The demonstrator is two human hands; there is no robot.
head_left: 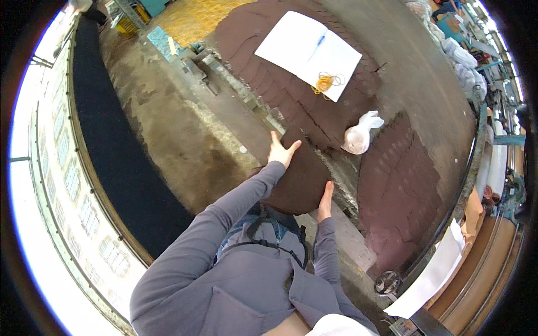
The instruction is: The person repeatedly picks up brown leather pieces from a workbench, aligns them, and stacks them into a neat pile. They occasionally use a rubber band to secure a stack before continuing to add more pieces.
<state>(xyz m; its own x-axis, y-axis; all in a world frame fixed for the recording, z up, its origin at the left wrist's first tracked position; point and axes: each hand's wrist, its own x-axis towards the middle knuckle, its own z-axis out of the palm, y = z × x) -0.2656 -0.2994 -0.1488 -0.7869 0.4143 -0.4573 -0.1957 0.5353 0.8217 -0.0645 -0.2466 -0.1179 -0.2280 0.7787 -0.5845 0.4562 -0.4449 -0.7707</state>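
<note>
Left hand (282, 153), right hand (325, 203) grasping dark-brown, rounded sheet (302, 182), apparently pliable.
Beyond lie white paper (305, 53) bearing yellow bands (324, 85), and a tied translucent bag (356, 139).

White paper (291, 42) top ctr, w/ yellow loops (324, 84) nr its lower R corner; tied white plastic bag (357, 138) below that, to R. Lower R: small spoked wheel (387, 284), long white sheet (428, 277), long brown rolls (476, 274). Far L: black strip (117, 134) alongside windows (72, 179). Upper R: bulky white sacks (462, 61).
</note>
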